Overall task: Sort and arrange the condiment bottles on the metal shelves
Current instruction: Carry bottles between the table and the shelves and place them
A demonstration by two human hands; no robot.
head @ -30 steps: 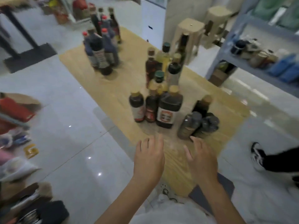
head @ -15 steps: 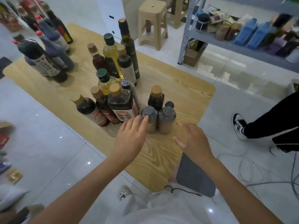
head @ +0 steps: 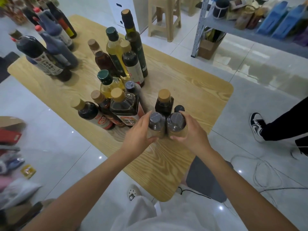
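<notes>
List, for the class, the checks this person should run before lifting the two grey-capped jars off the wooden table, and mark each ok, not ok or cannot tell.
1. Left hand wrapped round the left grey-capped jar: ok.
2. Right hand wrapped round the right grey-capped jar: ok.
3. Both jars upright, caps on: ok.
4. Room to lift clear of neighbours: not ok; the tan-capped dark bottle and a small black-capped one stand right behind the jars.
5. Free space on the metal shelf: cannot tell; the visible part is crowded.
6. Floor path to the shelf: not ok; another person's foot and loose cables lie on that side.
</notes>
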